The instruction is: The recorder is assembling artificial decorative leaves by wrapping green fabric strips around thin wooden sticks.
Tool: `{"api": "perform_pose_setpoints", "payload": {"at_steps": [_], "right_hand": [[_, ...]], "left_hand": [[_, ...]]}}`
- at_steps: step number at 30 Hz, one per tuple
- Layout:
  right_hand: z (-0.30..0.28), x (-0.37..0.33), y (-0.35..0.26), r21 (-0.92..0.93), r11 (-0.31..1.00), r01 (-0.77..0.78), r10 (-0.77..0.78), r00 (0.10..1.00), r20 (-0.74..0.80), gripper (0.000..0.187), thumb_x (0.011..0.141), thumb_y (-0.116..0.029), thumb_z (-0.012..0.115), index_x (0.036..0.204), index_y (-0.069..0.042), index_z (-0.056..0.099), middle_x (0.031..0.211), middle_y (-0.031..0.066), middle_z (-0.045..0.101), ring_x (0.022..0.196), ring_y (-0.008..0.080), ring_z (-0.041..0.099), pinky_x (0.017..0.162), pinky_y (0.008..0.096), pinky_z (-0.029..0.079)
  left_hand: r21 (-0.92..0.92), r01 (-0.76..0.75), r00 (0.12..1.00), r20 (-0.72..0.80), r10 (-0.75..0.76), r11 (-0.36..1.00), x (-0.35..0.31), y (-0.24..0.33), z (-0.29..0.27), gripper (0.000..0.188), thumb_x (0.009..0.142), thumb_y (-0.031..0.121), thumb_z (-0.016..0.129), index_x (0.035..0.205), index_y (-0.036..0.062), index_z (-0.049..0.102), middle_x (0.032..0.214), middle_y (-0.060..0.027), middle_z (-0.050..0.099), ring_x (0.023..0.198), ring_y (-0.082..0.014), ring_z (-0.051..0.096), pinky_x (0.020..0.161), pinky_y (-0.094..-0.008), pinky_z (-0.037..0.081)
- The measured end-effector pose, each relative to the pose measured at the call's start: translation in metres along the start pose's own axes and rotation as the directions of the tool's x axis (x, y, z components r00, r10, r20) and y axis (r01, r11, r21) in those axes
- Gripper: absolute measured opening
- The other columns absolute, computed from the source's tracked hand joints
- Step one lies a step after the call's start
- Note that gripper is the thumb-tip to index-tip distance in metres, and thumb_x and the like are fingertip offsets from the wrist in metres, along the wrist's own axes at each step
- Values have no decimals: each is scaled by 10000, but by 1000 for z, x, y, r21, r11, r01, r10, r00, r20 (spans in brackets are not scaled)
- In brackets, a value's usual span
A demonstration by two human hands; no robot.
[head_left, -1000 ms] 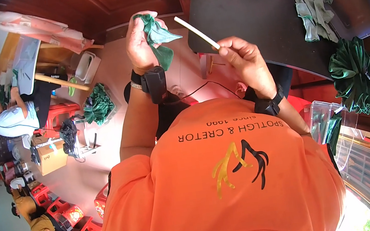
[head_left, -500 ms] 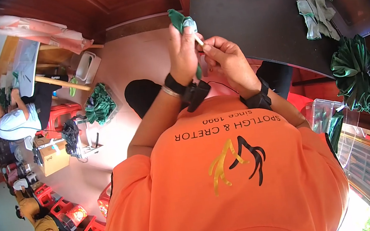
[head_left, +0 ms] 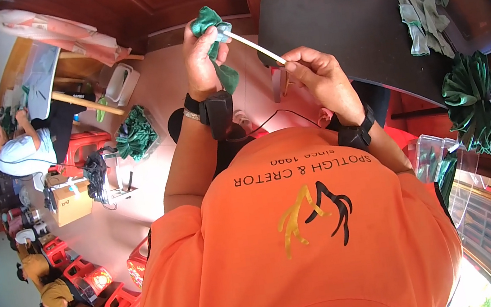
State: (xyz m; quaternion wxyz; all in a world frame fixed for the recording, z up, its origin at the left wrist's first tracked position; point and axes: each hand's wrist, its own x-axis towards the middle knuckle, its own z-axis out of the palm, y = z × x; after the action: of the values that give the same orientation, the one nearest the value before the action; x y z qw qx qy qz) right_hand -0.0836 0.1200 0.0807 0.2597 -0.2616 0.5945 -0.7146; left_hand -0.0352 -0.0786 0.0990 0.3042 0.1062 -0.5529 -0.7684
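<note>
My left hand (head_left: 201, 68) is closed around a piece of dark green velvety cloth (head_left: 207, 18), with a loose tail hanging below the fingers. A paler grey-green bit of the cloth shows by the thumb. From there a thin white stick (head_left: 255, 46) slants down to the right. The thumb and fingers of my right hand (head_left: 322, 76) pinch its far end. Whether the stick's other end lies inside the cloth is hidden.
At right is a black table (head_left: 327, 22), with grey-green cloth strips (head_left: 425, 15) and a pleated green bundle (head_left: 480, 101) beyond. More green cloth fills a clear bin (head_left: 135, 133) on the floor at left. A co-worker (head_left: 26, 153) sits farther left.
My hands have moved apart, left hand leftward with the cloth, right hand rightward with the stick's end. Much more of the white stick now shows between them.
</note>
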Motion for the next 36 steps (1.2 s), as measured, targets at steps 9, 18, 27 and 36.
{"api": "perform_pose_setpoints", "payload": {"at_steps": [9, 18, 27, 36], "right_hand": [[6, 2, 8, 94, 988, -119, 121, 992, -20, 122, 929, -124, 504, 906, -46, 594, 578, -61, 437, 470, 10, 342, 412, 183, 265], [9, 4, -8, 255, 955, -150, 159, 987, -12, 128, 935, -147, 491, 939, -43, 567, 652, -35, 496, 473, 13, 345, 418, 163, 261], [14, 9, -6, 141, 984, -110, 115, 993, -28, 150, 916, -151, 525, 830, -50, 596, 626, -37, 536, 487, 13, 406, 420, 172, 303], [8, 8, 7, -32, 997, 74, -76, 993, -90, 108, 896, -100, 571, 914, -17, 638, 670, -36, 548, 589, 9, 435, 492, 185, 361]], "left_hand": [[98, 7, 984, 176, -24, 995, -21, -11, 23, 367, 968, 301, 369, 1125, -11, 481, 766, -94, 578, 538, -71, 431, 515, -195, 353], [-6, 108, 969, 226, -104, 994, -30, -25, 33, 310, 942, 285, 435, 1076, 16, 511, 751, -22, 540, 547, -48, 428, 464, -174, 321], [79, 98, 974, 196, -112, 992, -52, -47, 30, 260, 945, 274, 438, 944, 34, 540, 727, 15, 537, 548, -34, 419, 483, -180, 324], [-24, 138, 985, 110, -135, 990, -14, 12, -5, 401, 849, 197, 478, 1222, 49, 473, 1161, -73, 549, 1014, -210, 548, 702, -275, 446]]}}
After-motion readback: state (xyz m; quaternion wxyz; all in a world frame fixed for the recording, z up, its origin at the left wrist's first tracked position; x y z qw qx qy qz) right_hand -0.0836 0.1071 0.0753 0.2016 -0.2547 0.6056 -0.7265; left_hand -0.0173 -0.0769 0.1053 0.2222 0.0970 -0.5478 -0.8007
